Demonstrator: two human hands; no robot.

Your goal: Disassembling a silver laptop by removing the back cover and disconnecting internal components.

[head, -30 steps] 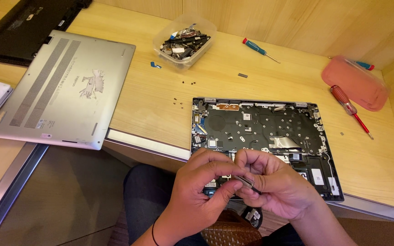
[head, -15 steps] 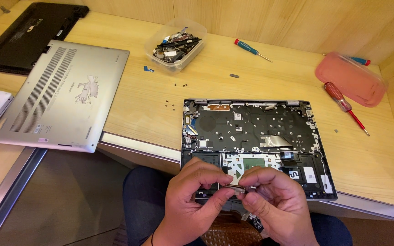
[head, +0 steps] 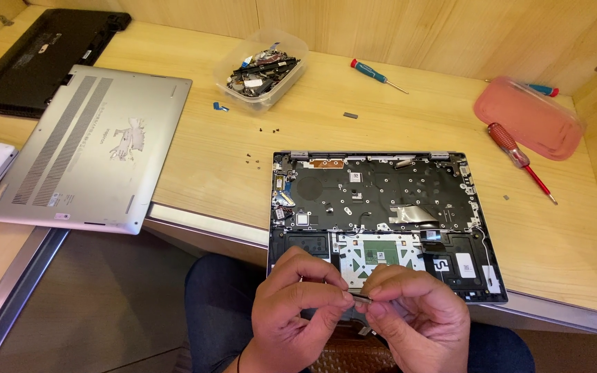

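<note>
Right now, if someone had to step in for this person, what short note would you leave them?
Left hand and right hand: both pinch one small dark part between the fingertips, just in front of the opened laptop base.
Done: the silver bottom cover is off, lying to the left; loose screws lie on the desk.
Left: the part is not yet set down.
Red screwdriver is at right.
</note>
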